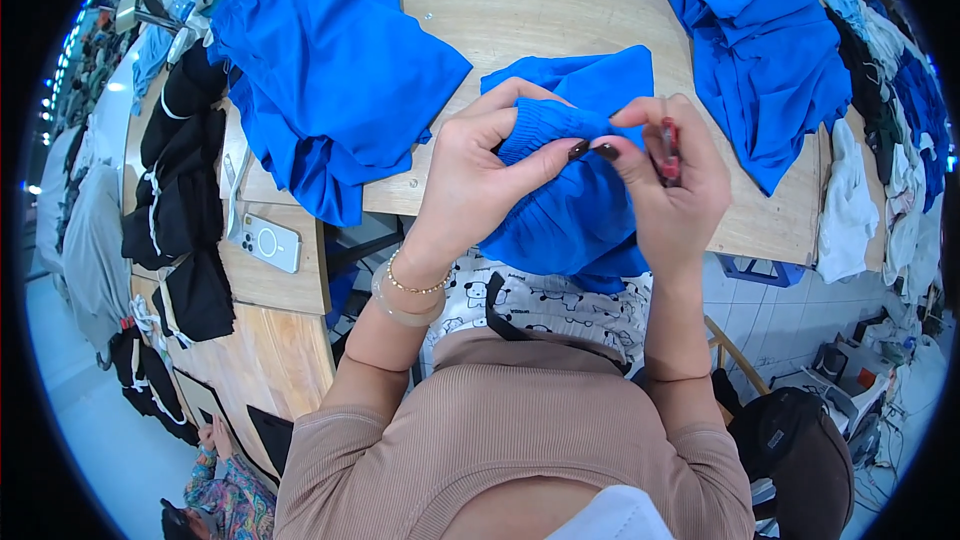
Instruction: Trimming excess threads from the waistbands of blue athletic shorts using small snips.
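Observation:
A bright blue garment (575,195) with a gathered elastic waistband hangs over the table's near edge, partly on my lap. My left hand (490,155) is closed on the waistband, its thumb pressing the top edge from the left. From the other side my right hand (685,170) pinches the same band, the two thumb tips almost meeting. A small red-handled tool (669,150) is tucked in my right fingers; most of it is hidden. Whatever fine detail lies between the thumbs is too small to make out.
Piles of blue garments lie on the wooden table (500,0), one blue pile (330,50) at left and another blue pile (765,60) at right. Beside the left pile are a phone (271,243) and black garments (185,170). Another person (235,490) sits at lower left.

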Demonstrator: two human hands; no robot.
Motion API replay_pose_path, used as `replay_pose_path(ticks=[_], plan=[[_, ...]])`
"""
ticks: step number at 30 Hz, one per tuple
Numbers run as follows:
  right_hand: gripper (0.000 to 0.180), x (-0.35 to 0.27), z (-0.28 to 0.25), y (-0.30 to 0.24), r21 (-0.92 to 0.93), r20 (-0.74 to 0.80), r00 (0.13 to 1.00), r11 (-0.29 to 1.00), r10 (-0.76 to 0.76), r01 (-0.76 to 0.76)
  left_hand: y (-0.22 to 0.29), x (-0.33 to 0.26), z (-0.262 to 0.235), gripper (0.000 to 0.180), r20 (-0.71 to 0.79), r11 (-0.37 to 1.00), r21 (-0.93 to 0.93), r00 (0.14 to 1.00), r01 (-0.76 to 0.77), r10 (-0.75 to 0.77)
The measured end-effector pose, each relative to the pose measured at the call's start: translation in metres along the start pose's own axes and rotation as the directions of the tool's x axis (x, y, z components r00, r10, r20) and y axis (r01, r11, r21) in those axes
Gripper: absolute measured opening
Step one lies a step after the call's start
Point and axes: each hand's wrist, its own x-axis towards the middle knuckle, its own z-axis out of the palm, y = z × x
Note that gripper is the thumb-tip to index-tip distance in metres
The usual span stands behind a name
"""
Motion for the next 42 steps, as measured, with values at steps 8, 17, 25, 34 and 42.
replay_pose_path(ticks=[8, 17, 25, 34, 42], plan=[[0.025, 0.006, 0.008, -0.007, -0.082, 0.113, 0.979, 0.98, -0.172, 0.181, -0.001, 0.001, 0.002, 0.016, 0.017, 0.982, 0.138, 0.992, -0.125, 0.124], [0.008, -0.013, -0.009, -0.011, 0.528, 0.209, 0.967, 0.815, 0.149, -0.239, -0.004, 0.004, 0.001, 0.011, 0.033, 0.997, -0.06, 0.998, -0.048, 0.051], [0.012, -0.011, -0.016, -0.018, 0.555, 0.149, 0.909, 0.728, 0.389, -0.403, 0.0, 0.001, -0.001, 0.014, 0.021, 0.996, -0.071, 0.998, -0.05, 0.052], [0.006, -0.014, -0.025, -0.023, 0.154, 0.154, 0.942, 0.934, 0.298, -0.321, 0.0, 0.002, -0.008, 0.016, 0.034, 0.981, 0.072, 0.984, -0.18, 0.178], [0.01, -0.013, -0.026, -0.024, 0.053, 0.191, 0.938, 0.951, 0.289, -0.304, 0.002, -0.001, -0.007, 0.016, 0.006, 0.995, 0.029, 0.996, -0.094, 0.094]])
